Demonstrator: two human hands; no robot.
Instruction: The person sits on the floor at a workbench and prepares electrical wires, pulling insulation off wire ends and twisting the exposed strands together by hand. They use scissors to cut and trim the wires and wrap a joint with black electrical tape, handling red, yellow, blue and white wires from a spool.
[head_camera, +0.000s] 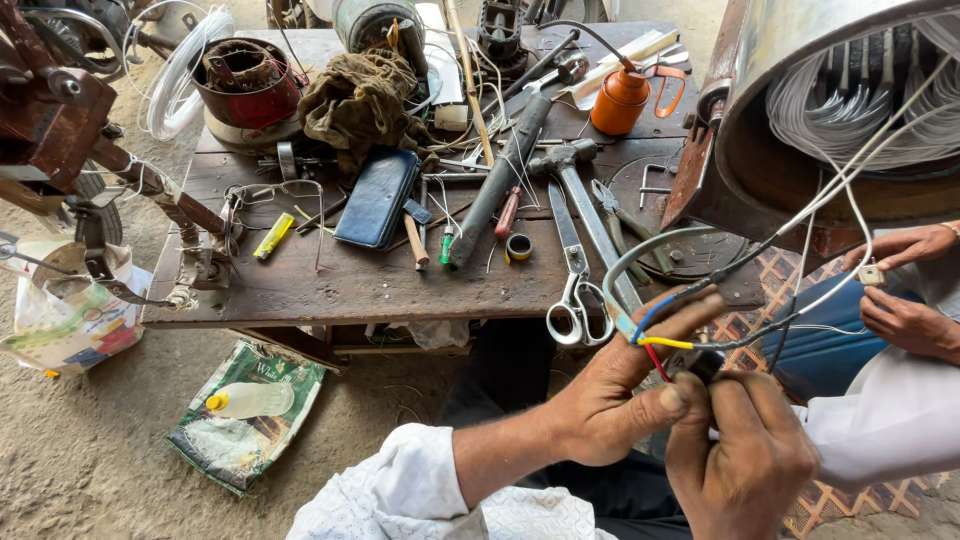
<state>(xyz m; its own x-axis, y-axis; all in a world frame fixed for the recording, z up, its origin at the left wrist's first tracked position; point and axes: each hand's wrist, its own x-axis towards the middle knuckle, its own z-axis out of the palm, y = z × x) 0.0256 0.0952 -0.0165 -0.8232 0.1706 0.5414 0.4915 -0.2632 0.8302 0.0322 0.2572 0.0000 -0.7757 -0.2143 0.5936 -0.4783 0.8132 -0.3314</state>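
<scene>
My left hand (625, 390) pinches a bundle of coloured wires (660, 335), blue, yellow and red, where they leave a grey cable sheath. My right hand (745, 450) closes on the same bundle just below, around a dark piece at the wire ends. White and black leads (830, 210) run from the bundle up into a large metal motor housing (790, 110) at the right. Another person's two hands (905, 285) at the far right hold a small white piece on one lead.
A wooden workbench (330, 285) carries scissors (575, 305), a hammer (565, 160), pliers, screwdrivers, a blue pouch (378, 198), an orange oil can (620, 98), a cloth and a tape roll. A winding machine stands at left. Bags lie on the concrete floor.
</scene>
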